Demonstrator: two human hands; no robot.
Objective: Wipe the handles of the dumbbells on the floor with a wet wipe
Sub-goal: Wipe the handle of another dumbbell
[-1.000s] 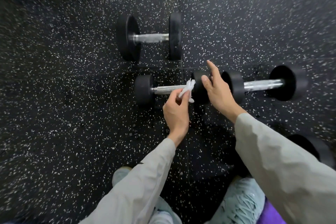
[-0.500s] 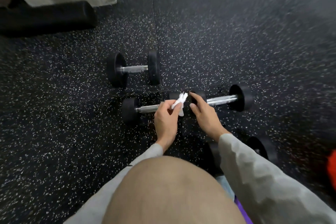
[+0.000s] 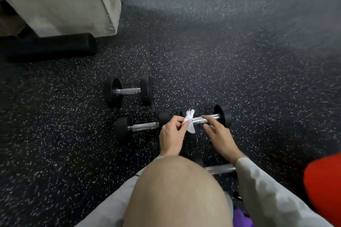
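Note:
Several black dumbbells with chrome handles lie on the speckled rubber floor. One dumbbell (image 3: 129, 91) lies apart at the back. Two lie end to end nearer me: the left dumbbell (image 3: 144, 126) and the right dumbbell (image 3: 222, 116). My left hand (image 3: 171, 137) pinches a white wet wipe (image 3: 190, 123), which drapes over the left end of the right dumbbell's handle (image 3: 210, 117). My right hand (image 3: 219, 136) has its forefinger and thumb on either side of that handle. A fourth handle (image 3: 220, 168) shows beside my knee, its ends hidden.
A beige block (image 3: 60, 0) stands at the upper left with a black foam roller (image 3: 49, 46) at its foot. My bent knee (image 3: 177, 193) fills the lower middle. A red object (image 3: 323, 190) sits at the right edge and a purple one (image 3: 241, 217) by my right sleeve.
The view has pulled back and tilted up. My left hand has carried the wipe right, from the left dumbbell's handle to the right one's. My right hand moved off the weight heads onto that handle.

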